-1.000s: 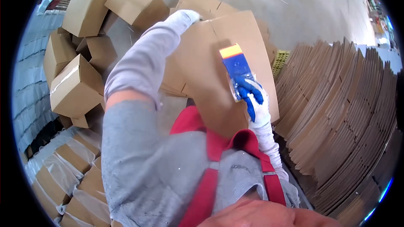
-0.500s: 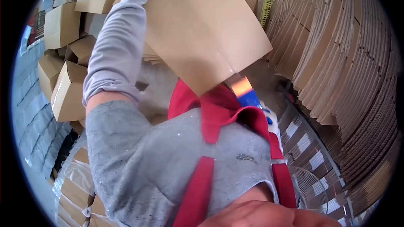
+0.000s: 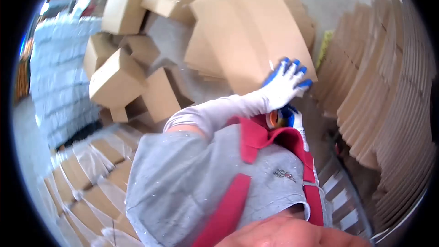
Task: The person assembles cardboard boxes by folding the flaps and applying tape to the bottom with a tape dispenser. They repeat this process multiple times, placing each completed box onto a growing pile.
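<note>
My left hand (image 3: 284,86), in a white glove with blue fingertips, lies with spread fingers on the near right part of a large brown cardboard box (image 3: 249,32). A strip of tape runs along the box's upper face. Just below, close to my red apron straps, my right hand (image 3: 295,118) is closed round a tape dispenser (image 3: 275,119) with an orange-edged roll. My left forearm partly hides the dispenser and the box's near edge.
Several brown boxes (image 3: 122,78) lie on the floor at the left, before a stack of bluish wrapped packs (image 3: 64,71). Folded cardboard (image 3: 402,110) stands in tall stacks at the right. Plastic-wrapped cartons (image 3: 91,174) are at the lower left.
My left hand has come from the box's far edge to its near right part. The box now sits farther from my body, and the tape dispenser is drawn in below my left hand.
</note>
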A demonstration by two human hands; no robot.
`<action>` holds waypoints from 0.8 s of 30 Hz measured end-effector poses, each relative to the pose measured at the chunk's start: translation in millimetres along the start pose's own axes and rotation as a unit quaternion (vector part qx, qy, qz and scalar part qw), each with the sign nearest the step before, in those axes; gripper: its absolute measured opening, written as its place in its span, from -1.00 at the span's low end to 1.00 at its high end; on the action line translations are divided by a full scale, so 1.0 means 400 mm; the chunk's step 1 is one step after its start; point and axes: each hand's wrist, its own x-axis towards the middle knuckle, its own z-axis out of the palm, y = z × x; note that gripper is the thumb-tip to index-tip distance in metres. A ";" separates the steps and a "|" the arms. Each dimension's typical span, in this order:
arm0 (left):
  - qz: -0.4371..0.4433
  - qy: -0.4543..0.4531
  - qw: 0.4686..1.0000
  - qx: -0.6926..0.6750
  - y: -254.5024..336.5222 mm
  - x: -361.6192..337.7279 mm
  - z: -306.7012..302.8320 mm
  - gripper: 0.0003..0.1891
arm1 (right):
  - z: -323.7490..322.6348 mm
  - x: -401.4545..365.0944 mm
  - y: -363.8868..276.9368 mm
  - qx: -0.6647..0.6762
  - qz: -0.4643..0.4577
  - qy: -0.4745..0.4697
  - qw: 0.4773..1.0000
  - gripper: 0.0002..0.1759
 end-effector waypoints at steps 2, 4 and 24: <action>0.003 0.012 0.995 -0.101 -0.038 0.000 -0.043 -0.39 | 0.071 0.029 0.129 0.207 0.235 0.007 0.950 -0.73; -0.001 0.021 0.931 -0.364 -0.180 0.011 -0.109 -0.43 | -0.005 0.021 0.040 0.140 0.215 -0.012 0.966 -0.70; -0.324 0.392 0.844 0.171 -0.866 -0.322 -0.652 -0.58 | 0.173 0.456 -0.228 0.191 -0.048 -0.153 0.968 -0.67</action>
